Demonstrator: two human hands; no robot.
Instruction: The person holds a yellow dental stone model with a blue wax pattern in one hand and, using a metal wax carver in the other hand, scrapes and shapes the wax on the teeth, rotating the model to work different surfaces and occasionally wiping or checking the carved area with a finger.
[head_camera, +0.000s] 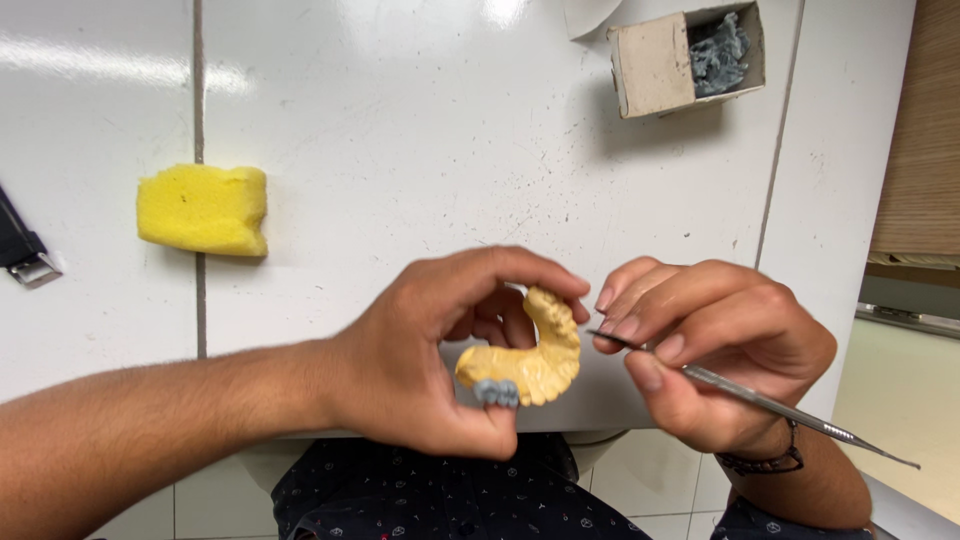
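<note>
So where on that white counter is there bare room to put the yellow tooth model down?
The widest bare patch of the counter lies between the yellow sponge and the small cardboard box. A narrower strip runs right of the box. The near edge is crowded: the left hand holds the tooth model, the right hand a thin metal tool.

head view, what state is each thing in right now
dental cast: yellow, held off the table in left hand
grey teeth: seated at one end of the cast
metal pick: gripped in right hand, tip at the cast
cardboard box: open, grey pieces inside
sponge: lying on the table, untouched
</note>
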